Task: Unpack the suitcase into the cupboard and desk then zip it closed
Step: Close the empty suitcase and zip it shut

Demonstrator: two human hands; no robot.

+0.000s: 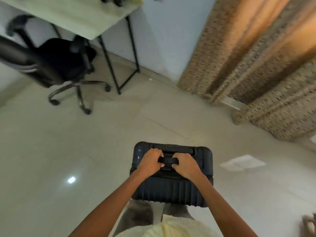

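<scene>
Fingers of the left hand (150,160) and right hand (185,165) curl around the black carry handle (168,160) atop the dark navy ribbed hard-shell suitcase (171,190), upright on the pale tiled floor (102,151) before the person's feet.

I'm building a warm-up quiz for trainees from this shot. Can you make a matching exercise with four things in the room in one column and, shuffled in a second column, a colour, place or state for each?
Things
1. suitcase
2. office chair
3. desk
4. curtain

Descriptions
A. pale top on thin black legs, upper left
B. tan and patterned, hanging at the right
C. black seat, on castors
D. dark and ribbed, gripped at its top by the left hand and right hand

Pairs: 1-D, 2-C, 3-A, 4-B
</scene>
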